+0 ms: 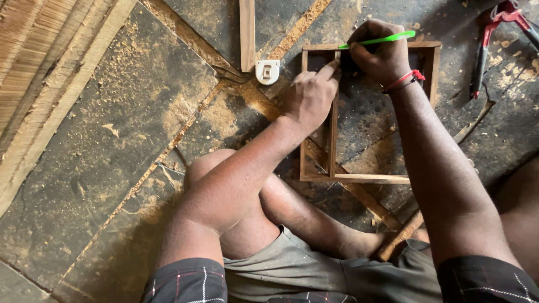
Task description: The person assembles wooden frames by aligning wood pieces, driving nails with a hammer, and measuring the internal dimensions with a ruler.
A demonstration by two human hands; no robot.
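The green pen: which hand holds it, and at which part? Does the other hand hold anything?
The right hand holds the green pen near its writing end. The left hand grips nothing; it presses on the wooden frame.

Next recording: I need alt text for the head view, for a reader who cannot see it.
Seen from above, a seated person's right hand holds a green pen against a small rectangular wooden frame on a sawdust-strewn stone floor, while the left hand steadies its inner slat. Red-handled pliers lie nearby.

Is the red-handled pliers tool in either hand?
No: the red-handled pliers tool lies on the floor, apart from the right hand, which holds a green pen.
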